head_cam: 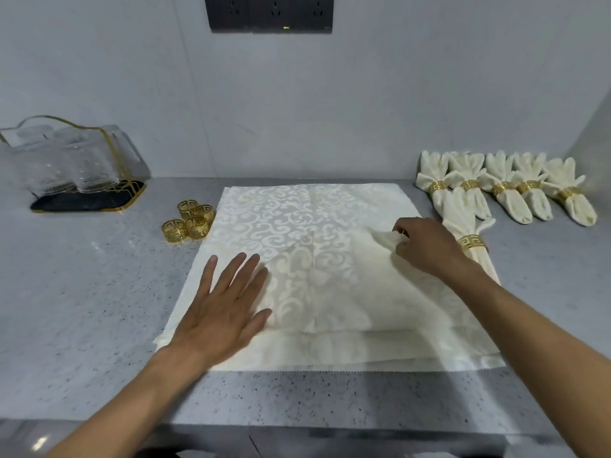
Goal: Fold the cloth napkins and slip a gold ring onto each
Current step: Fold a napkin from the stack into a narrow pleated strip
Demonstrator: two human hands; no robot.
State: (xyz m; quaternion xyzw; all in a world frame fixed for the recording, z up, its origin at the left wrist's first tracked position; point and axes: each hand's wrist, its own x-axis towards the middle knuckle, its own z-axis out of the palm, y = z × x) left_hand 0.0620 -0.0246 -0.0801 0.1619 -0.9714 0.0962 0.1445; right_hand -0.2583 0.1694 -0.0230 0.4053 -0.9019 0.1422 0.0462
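Observation:
A cream napkin [291, 219] with a swirl pattern lies spread on the grey counter, over more napkins of the same cloth. My left hand [224, 302] lies flat on its left side, fingers straight. My right hand [426, 246] pinches a corner of the napkin's lifted lower half, pulled up toward the middle right. Several loose gold rings [188, 221] sit in a cluster just left of the napkin. Several folded napkins with gold rings [506, 186] lie in a row at the back right, and one more ringed napkin [469, 233] lies beside my right wrist.
A clear holder with gold trim on a black base [76, 166] stands at the back left. A dark socket panel [269, 13] is on the wall above. The counter's front edge [297, 424] runs close to me.

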